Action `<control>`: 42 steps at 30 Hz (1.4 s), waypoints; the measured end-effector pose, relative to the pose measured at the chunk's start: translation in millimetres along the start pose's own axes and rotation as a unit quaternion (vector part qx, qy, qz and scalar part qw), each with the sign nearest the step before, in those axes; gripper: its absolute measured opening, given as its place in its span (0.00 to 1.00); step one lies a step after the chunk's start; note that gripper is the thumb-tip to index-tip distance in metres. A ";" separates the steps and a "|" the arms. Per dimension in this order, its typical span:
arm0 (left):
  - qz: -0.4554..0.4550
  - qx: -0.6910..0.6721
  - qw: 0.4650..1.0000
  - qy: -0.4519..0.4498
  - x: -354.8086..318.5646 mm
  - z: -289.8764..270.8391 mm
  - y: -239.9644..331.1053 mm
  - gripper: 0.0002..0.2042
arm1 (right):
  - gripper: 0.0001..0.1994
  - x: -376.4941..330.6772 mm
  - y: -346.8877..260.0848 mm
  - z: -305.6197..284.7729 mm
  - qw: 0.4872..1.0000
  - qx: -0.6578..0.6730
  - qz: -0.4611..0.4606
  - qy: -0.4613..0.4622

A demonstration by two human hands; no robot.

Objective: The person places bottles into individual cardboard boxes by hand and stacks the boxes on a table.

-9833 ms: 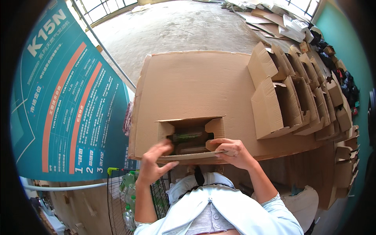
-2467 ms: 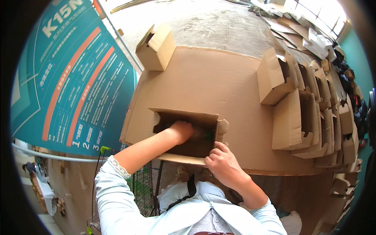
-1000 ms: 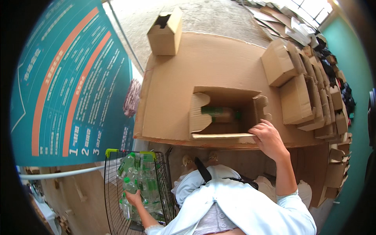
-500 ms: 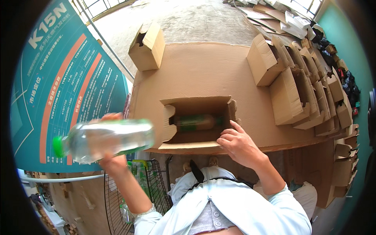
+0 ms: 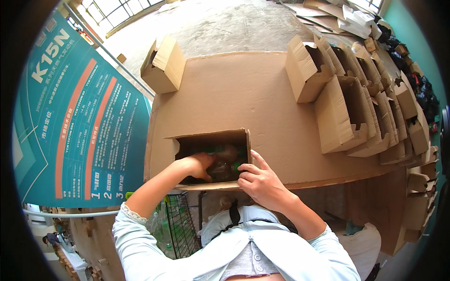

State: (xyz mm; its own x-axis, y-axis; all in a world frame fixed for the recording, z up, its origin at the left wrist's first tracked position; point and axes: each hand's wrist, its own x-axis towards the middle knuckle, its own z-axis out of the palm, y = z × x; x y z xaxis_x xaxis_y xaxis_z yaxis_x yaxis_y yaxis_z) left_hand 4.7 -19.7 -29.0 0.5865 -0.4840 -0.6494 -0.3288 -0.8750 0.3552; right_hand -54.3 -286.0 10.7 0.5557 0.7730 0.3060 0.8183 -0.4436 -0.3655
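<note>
Left hand (image 5: 194, 165) down in the open mouth of a cardboard box (image 5: 211, 186); fingers partly spread, thumb toward the near wall, against the left end of a clear bottle (image 5: 221, 172). Grip on it cannot be told; fingertips in shadow. Bottle lies on its side in the box, green cap (image 5: 236, 166) toward the right hand (image 5: 266, 181). Right fingers loosely bent at the box's right near corner, tips beside the cap; firmness of hold unclear. Beyond the fingers, cardboard-topped bench (image 5: 220, 103). Far left of them, at bench corner, one upright box (image 5: 168, 65). Well right, rows of open boxes (image 5: 340, 117). Below left hand, wire basket (image 5: 183, 227) with green-capped bottles (image 5: 159, 229). Farther left, teal banner (image 5: 79, 154).
</note>
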 end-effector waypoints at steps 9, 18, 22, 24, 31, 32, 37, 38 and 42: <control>0.061 -0.166 0.943 0.281 -85.2 -23.1 44.3 0.27 | 0.16 -12.5 9.2 -4.0 0.973 0.119 0.028 0.197; -0.046 -0.336 0.836 0.431 -136.9 75.8 -2.6 0.25 | 0.26 -14.4 26.6 65.0 0.989 0.124 0.041 0.074; -0.169 -0.267 0.823 0.473 -111.1 48.9 0.1 0.32 | 0.29 13.5 23.7 44.1 0.947 0.152 0.232 0.164; -0.162 -0.122 0.820 0.535 -93.4 54.8 -14.6 0.43 | 0.36 37.3 20.7 17.5 0.964 0.009 0.182 0.194; -0.120 -0.056 0.825 0.549 -83.6 52.5 -26.3 0.62 | 0.35 86.4 27.8 6.4 0.972 -0.099 0.125 0.172; -0.109 -0.046 0.830 0.545 -83.1 49.2 -26.2 0.61 | 0.35 84.9 29.9 21.0 0.976 -0.116 0.123 0.139; -0.056 0.063 0.860 0.503 -83.6 35.8 -39.6 0.55 | 0.34 47.3 10.9 63.7 0.976 -0.134 0.170 -0.023; -0.046 0.111 0.873 0.473 -81.5 30.0 -45.2 0.50 | 0.35 39.7 7.1 68.4 0.979 -0.143 0.147 0.004; 0.039 0.080 0.912 0.400 -76.0 15.4 -51.7 0.41 | 0.35 30.2 0.3 68.0 0.980 -0.043 0.192 -0.006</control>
State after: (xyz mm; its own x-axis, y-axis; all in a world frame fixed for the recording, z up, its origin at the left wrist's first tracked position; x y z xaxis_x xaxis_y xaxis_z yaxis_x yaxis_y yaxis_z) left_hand -34.3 62.4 -8.3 0.8882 -0.4497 0.0941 -0.4588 -0.8567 0.2360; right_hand -47.2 -232.0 -39.9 0.8237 0.5466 0.1509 0.5592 -0.7390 -0.3757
